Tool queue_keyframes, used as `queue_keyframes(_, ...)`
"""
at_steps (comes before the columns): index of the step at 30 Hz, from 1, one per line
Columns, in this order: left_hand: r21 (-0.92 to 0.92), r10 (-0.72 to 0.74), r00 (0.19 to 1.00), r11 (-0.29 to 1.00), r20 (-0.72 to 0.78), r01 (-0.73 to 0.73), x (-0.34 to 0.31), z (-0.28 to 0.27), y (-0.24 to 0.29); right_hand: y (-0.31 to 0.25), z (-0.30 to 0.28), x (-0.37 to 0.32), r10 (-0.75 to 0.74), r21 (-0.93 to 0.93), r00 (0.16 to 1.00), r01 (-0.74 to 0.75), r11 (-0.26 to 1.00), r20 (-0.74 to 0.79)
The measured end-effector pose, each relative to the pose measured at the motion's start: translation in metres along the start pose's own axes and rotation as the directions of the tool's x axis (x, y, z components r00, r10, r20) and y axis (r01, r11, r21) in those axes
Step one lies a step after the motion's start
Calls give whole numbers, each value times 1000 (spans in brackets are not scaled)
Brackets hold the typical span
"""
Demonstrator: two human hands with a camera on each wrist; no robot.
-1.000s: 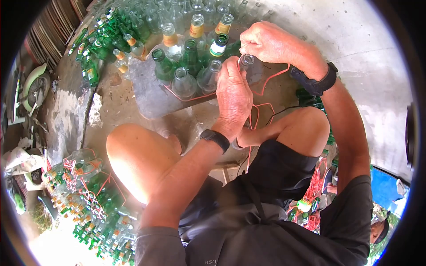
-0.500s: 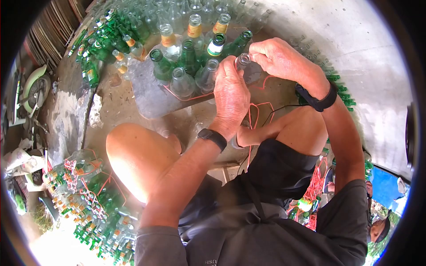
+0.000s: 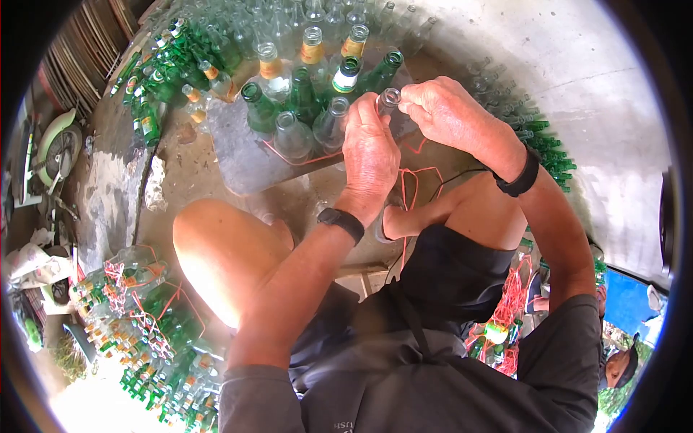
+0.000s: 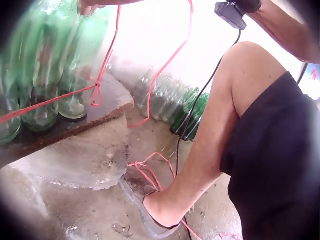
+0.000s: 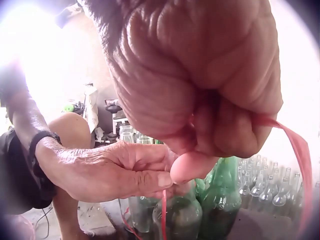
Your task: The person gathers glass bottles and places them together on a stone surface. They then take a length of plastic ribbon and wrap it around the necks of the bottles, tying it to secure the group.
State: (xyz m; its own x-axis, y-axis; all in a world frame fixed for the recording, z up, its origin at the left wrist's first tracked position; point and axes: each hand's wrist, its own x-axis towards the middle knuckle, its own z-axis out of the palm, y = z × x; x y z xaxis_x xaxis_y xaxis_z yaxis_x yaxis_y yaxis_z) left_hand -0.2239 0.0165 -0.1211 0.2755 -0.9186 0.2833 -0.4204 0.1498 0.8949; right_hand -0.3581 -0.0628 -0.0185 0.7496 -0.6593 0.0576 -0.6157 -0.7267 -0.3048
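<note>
A cluster of glass bottles, clear (image 3: 294,137) and green (image 3: 261,108), stands upright on a grey slab (image 3: 245,155), with red plastic twine (image 3: 310,160) around its base. My left hand (image 3: 372,148) is at the near right of the cluster, beside the neck of a clear bottle (image 3: 389,101). In the right wrist view, its thumb and fingers pinch the twine (image 5: 164,215), which hangs down over the bottles. My right hand (image 3: 455,108) is just right of that neck. Its curled fingers grip the twine, and a loose length (image 5: 297,150) trails from the fist.
Many clear bottles (image 3: 281,25) and green bottles (image 3: 545,144) stand along the back and right wall. A green pile (image 3: 173,58) lies at the left, and tied bundles (image 3: 137,325) at the lower left. Tangled twine (image 3: 509,310) and a black cord (image 4: 200,92) lie right.
My right hand has drawn back from over the cluster to the right of the clear bottle's neck, uncovering a green bottle behind. My left hand stays by the neck.
</note>
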Motion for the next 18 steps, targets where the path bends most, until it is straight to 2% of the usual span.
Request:
queue_keyframes(4,-6,6,1000,1000,-10,-6,-1,-1,0,-6,2,-2,6,-25,1000,-6,1000,12)
queue_keyframes(7,-1,7,1000,1000,-17,-7,-2,-2,0,-9,7,-6,49,-78,996,-43,996,79)
queue_keyframes(9,3,5,1000,1000,-17,-5,-2,-3,0,-16,9,-8,98,-210,990,-75,975,103)
queue_keyframes(13,-16,5,1000,1000,-12,-5,-5,-6,1,-24,4,-9,89,-262,992,-62,963,93)
queue_keyframes(18,-27,44,999,999,12,-44,-10,-14,8,-33,-10,-8,110,-318,978,-49,947,177)
